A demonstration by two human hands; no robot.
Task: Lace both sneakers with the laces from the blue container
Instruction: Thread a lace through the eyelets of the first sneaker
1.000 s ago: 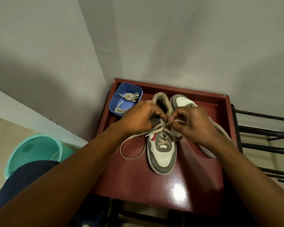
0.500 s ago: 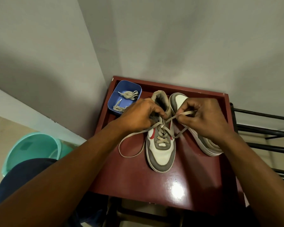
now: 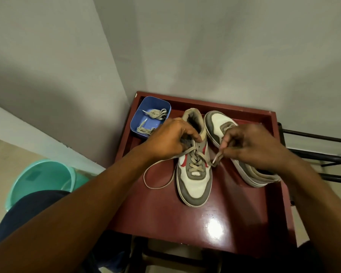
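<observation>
Head view: the right hand (image 3: 250, 146), its thumb and finger together on the lace (image 3: 217, 156), has dropped to frame centre (next eyelet, probably); the left hand (image 3: 169, 140) grips the sneaker (image 3: 195, 182).

Laced sneaker (image 3: 194, 186): white-grey, red accents, upright, toe toward viewer. Lace (image 3: 195, 160): beige, crisscrossed through lower eyelets; left end loops loose beside shoe, right tip lifted. Other sneaker (image 3: 220, 123): just right, toe pointing away. Container (image 3: 146, 103): blue, far left, holds bundled spare lace (image 3: 156, 114).
</observation>
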